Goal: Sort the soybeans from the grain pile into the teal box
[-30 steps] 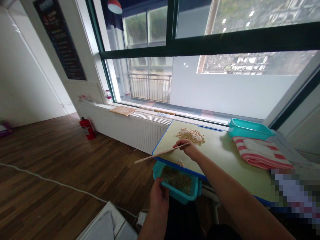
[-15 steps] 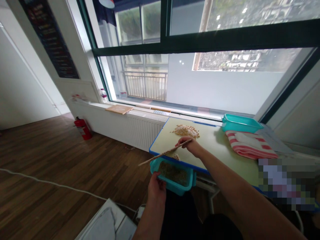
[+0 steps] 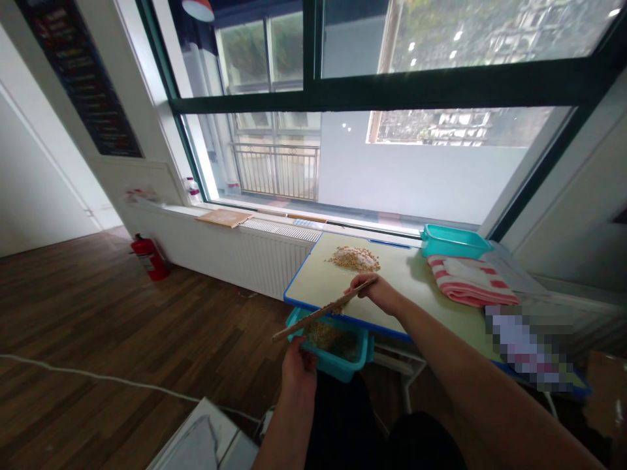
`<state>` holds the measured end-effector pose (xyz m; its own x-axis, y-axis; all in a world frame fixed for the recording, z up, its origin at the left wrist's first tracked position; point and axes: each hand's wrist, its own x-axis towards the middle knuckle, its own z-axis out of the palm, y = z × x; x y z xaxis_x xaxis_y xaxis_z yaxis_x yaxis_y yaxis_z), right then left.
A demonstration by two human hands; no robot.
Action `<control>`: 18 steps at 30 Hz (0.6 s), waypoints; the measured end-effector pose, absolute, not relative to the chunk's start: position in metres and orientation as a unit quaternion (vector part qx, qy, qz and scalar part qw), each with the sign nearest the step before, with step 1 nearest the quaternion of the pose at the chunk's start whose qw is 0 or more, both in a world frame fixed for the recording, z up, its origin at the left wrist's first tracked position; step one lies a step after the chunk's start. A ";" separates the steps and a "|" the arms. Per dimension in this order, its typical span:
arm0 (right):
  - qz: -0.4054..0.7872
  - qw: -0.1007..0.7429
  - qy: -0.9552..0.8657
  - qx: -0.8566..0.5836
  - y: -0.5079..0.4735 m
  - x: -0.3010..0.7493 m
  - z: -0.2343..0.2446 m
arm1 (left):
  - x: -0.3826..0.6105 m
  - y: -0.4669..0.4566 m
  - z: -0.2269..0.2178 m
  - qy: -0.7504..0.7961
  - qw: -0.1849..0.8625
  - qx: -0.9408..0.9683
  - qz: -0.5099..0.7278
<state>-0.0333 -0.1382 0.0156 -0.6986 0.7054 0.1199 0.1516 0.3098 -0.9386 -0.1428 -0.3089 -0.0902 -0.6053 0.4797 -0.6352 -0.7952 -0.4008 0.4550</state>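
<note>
The right hand (image 3: 365, 286) has its fingers closed on the far right end of a thin board (image 3: 313, 318), which slants down to the near left, over the table's near edge and across the far left part of a teal tub (image 3: 337, 369). Seen nearly edge-on, the board looks light and fairly stiff (wood or card, I cannot tell which), so a pinch at one end should do, though its long free end would likely dip or twist unless the wrist is firm. The left hand (image 3: 298, 362) has its fingers curled on the tub's near left rim, just below the table (image 3: 411, 297). The tub looks like smooth, slightly flexible plastic; with loose grains (image 3: 333, 341) inside, it probably weighs more toward the right, and a second hold opposite would steady it. A heap of grains (image 3: 355, 259) lies farther back, likely light and quick to roll.
</note>
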 end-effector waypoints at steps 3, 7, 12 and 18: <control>0.524 0.258 -0.758 -0.290 -0.140 -0.030 0.015 | -0.142 -0.309 -0.085 0.381 0.399 -0.218 0.805; 0.551 0.245 -0.743 -0.290 -0.143 -0.027 0.012 | -0.139 -0.310 -0.083 0.372 0.396 -0.219 0.810; 0.599 0.253 -0.706 -0.280 -0.152 -0.024 0.004 | -0.131 -0.313 -0.083 0.353 0.425 -0.222 0.803; 0.585 0.338 -0.683 -0.278 -0.158 -0.017 0.008 | -0.127 -0.309 -0.085 0.398 0.389 -0.199 0.807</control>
